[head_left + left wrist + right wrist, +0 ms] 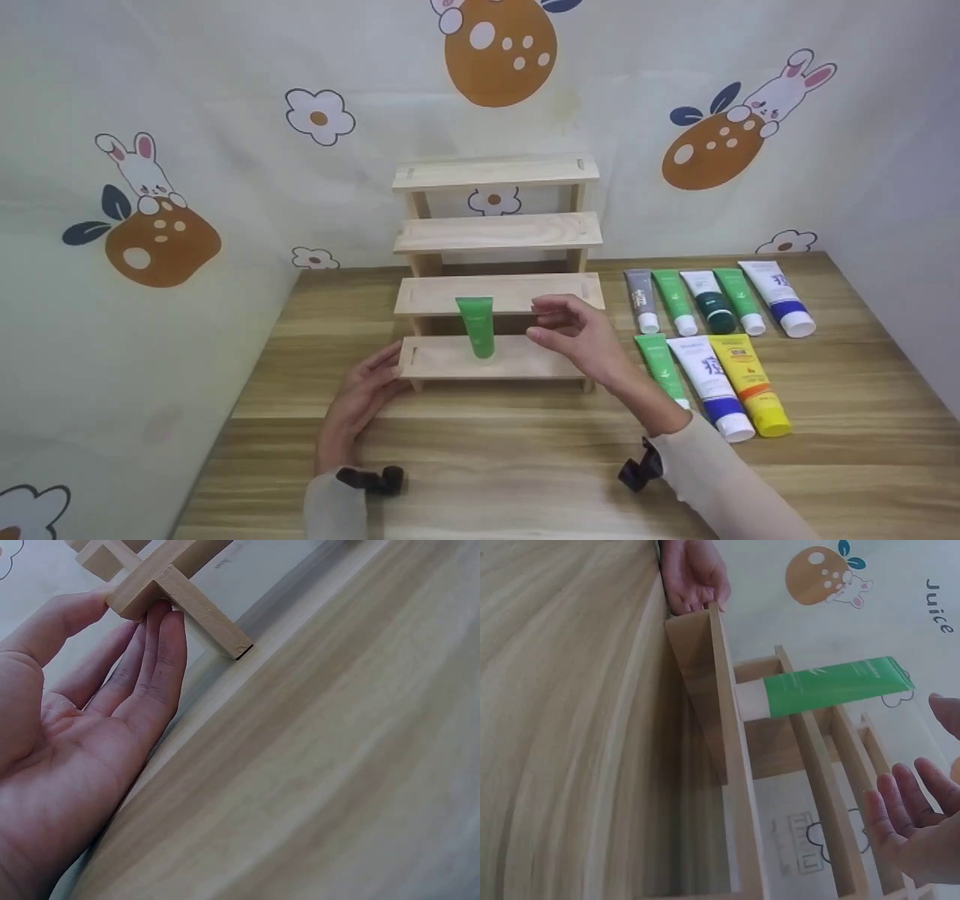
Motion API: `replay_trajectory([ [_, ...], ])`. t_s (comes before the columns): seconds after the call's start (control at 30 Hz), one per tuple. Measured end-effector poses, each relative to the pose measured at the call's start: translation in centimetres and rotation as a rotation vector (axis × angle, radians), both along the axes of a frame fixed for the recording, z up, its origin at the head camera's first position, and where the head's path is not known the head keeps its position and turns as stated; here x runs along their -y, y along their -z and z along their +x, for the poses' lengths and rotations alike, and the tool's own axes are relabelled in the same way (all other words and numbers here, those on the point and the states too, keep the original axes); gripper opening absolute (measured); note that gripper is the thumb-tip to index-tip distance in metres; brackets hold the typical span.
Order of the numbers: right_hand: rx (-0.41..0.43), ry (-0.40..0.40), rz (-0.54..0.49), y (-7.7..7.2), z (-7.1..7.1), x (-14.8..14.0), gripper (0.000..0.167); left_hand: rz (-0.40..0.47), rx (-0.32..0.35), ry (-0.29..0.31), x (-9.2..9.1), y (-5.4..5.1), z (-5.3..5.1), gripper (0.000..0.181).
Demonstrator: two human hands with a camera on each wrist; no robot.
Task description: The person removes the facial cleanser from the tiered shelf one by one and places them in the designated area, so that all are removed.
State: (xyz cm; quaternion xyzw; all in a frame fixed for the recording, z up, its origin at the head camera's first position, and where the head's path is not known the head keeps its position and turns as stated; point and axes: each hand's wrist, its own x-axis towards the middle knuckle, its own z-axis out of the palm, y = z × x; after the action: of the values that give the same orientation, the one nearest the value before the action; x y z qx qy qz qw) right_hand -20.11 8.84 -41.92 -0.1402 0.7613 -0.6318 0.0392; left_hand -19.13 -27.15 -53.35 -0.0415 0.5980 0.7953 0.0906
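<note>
A green squeeze tube (478, 328) stands upright on its white cap on the lowest step of a wooden tiered rack (431, 360). My left hand (367, 394) holds the left end of that step. In the left wrist view, the thumb of the left hand (90, 705) lies at the board's upper edge and the fingers reach under it. To the right of the tube is my right hand (577, 334), its fingers parted and loosely bent with nothing between them. The right wrist view shows a gap between the right hand (919, 817) and the tube (840, 688).
Right of the rack, several tubes lie in two rows on the wooden table (480, 465). Among them are a grey tube (640, 296), a yellow tube (750, 382) and a white tube with a blue band (709, 375). A patterned cloth (375, 60) hangs behind the rack.
</note>
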Motion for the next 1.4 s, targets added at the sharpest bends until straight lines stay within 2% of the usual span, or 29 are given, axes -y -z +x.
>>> replay_trajectory([
  [0.17, 0.0, -0.043, -0.036, 0.8, -0.3, 1.5, 0.049, 0.025, -0.006, -0.001, 0.0, 0.1, -0.1, 0.058],
  [0.37, 0.021, -0.066, -0.032, 1.6, -0.8, 3.0, 0.051, 0.035, -0.05, 0.029, 0.1, 0.2, -0.1, 0.059],
  [0.53, 0.038, -0.081, -0.06, 2.2, -1.1, 4.3, 0.051, 0.029, -0.042, 0.021, -0.1, 0.2, -0.1, 0.058],
  [0.8, 0.06, -0.028, -0.075, 2.9, -1.1, 5.5, 0.049, -0.008, -0.007, 0.015, -0.5, -0.2, -0.4, 0.06],
  [0.97, 0.061, -0.007, -0.062, 3.2, -1.0, 5.9, 0.047, 0.001, 0.012, 0.004, -0.4, -0.1, -0.4, 0.058],
  [1.1, 0.049, 0.003, -0.06, 3.3, -1.1, 6.2, 0.045, 0.021, 0.015, -0.001, -0.2, -0.1, -0.2, 0.058],
  [1.23, 0.08, 0.014, -0.059, 3.2, -1.1, 6.5, 0.043, 0.052, 0.001, 0.012, 0.0, 0.0, -0.1, 0.058],
  [1.4, 0.076, 0.028, -0.019, 3.2, -1.2, 6.8, 0.038, 0.043, -0.002, 0.015, 0.1, 0.1, -0.1, 0.059],
])
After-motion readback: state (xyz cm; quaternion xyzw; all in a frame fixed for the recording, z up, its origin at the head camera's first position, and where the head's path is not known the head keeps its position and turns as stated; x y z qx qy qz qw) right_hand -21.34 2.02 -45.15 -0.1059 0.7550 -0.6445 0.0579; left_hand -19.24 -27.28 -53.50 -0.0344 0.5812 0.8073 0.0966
